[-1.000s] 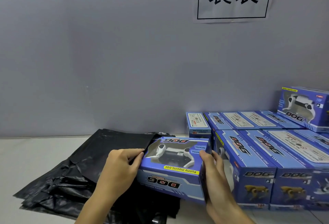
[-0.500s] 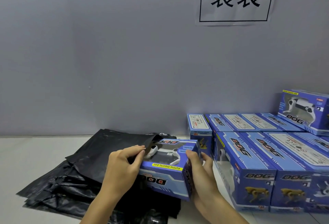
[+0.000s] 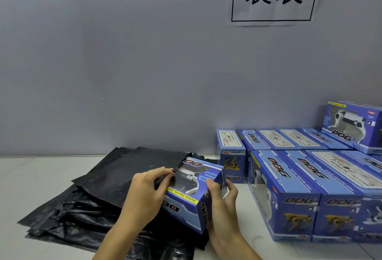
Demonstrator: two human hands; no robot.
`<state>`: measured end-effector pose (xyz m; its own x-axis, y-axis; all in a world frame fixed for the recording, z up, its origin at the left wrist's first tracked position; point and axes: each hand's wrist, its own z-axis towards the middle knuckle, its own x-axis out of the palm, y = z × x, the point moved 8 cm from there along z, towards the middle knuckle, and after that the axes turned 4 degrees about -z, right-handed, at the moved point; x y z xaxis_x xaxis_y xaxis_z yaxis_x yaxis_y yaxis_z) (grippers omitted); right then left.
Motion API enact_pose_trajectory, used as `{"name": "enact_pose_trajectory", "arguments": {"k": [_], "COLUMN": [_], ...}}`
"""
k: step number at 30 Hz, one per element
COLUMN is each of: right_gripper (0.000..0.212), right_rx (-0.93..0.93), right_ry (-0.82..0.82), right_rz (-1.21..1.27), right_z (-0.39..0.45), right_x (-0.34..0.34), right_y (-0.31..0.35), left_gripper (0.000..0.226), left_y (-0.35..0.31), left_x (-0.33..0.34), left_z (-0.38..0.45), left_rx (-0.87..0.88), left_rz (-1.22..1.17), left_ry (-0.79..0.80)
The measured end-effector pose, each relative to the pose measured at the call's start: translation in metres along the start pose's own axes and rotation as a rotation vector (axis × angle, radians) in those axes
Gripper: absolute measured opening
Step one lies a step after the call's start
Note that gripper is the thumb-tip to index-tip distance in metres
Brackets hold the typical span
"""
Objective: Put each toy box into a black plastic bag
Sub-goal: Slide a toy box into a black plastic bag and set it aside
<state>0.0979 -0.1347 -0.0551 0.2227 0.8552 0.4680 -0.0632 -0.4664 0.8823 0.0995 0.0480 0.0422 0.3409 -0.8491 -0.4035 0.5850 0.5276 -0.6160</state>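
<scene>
Box (image 3: pixel 194 193) deeper in bag (image 3: pixel 132 168).

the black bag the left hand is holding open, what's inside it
The far end of the blue toy box is inside the top black bag, whose mouth the left hand pinches. The right hand holds the box's near end. The bag covers the inserted part.

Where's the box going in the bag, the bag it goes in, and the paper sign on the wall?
box (image 3: pixel 191 204): head view, on its blue front side.
bag (image 3: pixel 132 168): head view, on its flat black top.
sign (image 3: pixel 275 14): head view, on white paper under the characters.
</scene>
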Motion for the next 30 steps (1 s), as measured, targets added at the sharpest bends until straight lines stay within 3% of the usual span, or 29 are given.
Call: {"name": "enact_pose_trajectory", "arguments": {"k": [7, 14, 17, 19, 21, 26, 28, 30], "right_gripper": [0.039, 0.056, 0.048, 0.039, 0.039, 0.048, 0.043, 0.051], "right_rx": [-0.033, -0.057, -0.045, -0.047, -0.054, -0.069, -0.088, -0.109], "right_ry": [-0.045, -0.009, -0.01, -0.007, -0.004, 0.018, 0.032, 0.041], "right_rz": [0.064, 0.064, 0.068, 0.09, 0.104, 0.138, 0.159, 0.188], "right_z": [0.004, 0.003, 0.002, 0.002, 0.001, 0.0, -0.001, -0.003], "right_x": [-0.011, -0.009, -0.009, -0.01, -0.009, -0.007, -0.008, -0.007], "right_y": [0.006, 0.01, 0.005, 0.003, 0.002, 0.007, 0.009, 0.012], "left_gripper": [0.024, 0.032, 0.038, 0.031, 0.02, 0.033, 0.074, 0.114], "left_y": [-0.002, -0.019, -0.026, -0.029, -0.029, -0.018, 0.003, 0.024], "left_x": [0.0, 0.012, 0.019, 0.021, 0.013, -0.02, -0.028, -0.026], "left_z": [-0.002, -0.005, -0.008, -0.008, -0.006, -0.013, -0.019, -0.027], "left_rx": [-0.013, 0.092, 0.105, 0.109, 0.08, -0.095, -0.37, -0.65], "left_rz": [0.006, 0.086, 0.066, 0.02, -0.082, 0.004, 0.031, -0.073], "left_ry": [-0.012, 0.095, 0.138, 0.125, 0.011, -0.404, -0.522, -0.538]}}
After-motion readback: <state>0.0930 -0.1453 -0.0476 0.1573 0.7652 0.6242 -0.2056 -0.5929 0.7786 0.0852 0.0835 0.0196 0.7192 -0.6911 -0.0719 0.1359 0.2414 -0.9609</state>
